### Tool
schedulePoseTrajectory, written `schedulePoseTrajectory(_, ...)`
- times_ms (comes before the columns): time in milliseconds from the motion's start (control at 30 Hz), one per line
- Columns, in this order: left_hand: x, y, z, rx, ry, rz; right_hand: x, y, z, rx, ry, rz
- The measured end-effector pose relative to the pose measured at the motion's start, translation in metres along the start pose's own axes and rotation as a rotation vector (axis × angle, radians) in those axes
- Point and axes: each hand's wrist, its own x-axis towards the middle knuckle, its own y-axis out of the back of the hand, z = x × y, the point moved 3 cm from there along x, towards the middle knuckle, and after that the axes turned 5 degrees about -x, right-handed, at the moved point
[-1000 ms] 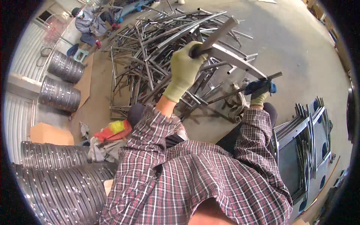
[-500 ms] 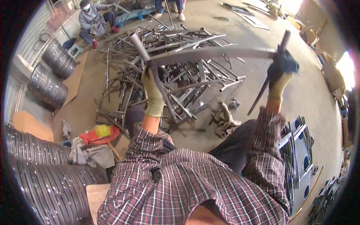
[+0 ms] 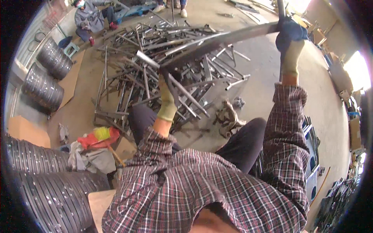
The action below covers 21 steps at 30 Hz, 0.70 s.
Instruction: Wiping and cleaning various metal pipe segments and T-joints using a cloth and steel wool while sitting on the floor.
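Both my hands, in work gloves with dark palms and pale yellow-green cuffs, hold a dark metal tube frame [image 3: 223, 42] in the air. It has a wide crossbar with a shorter tube set across each end. My left hand [image 3: 168, 99] is closed round its lower left joint. My right hand [image 3: 290, 42] grips the upper right joint with the arm stretched far out. The crossbar slopes up to the right. Behind and below it lies a large heap of similar metal tube frames [image 3: 120, 87] on the floor.
Stacks of black ribbed hoops [image 3: 62, 198] stand at left beside grey and red cloths [image 3: 95, 161]. A crumpled rag [image 3: 229, 118] lies ahead of my knees. Blue panels with metal pieces [image 3: 312, 149] are at right. A masked person [image 3: 90, 19] sits at far left near a stool [image 3: 71, 49].
My right hand has risen away from me, tilting the frame up on its right side. My left hand has shifted slightly right, and the frame has turned in its grip.
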Motion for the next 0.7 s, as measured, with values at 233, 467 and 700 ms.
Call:
schedulePoseTrajectory(233, -0.016, -0.017, -0.009, -0.386, 0.167, 0.001, -0.008, -0.005, 0.004, -0.036, 0.191, 0.132)
schedulePoseTrajectory(467, -0.03, -0.011, -0.018, -0.181, 0.253, -0.25, -0.03, 0.011, 0.007, -0.005, -0.055, -0.022)
schedulePoseTrajectory(700, -0.03, -0.019, -0.042, -0.299, 0.325, -0.202, -0.04, 0.005, 0.03, 0.012, -0.034, -0.027)
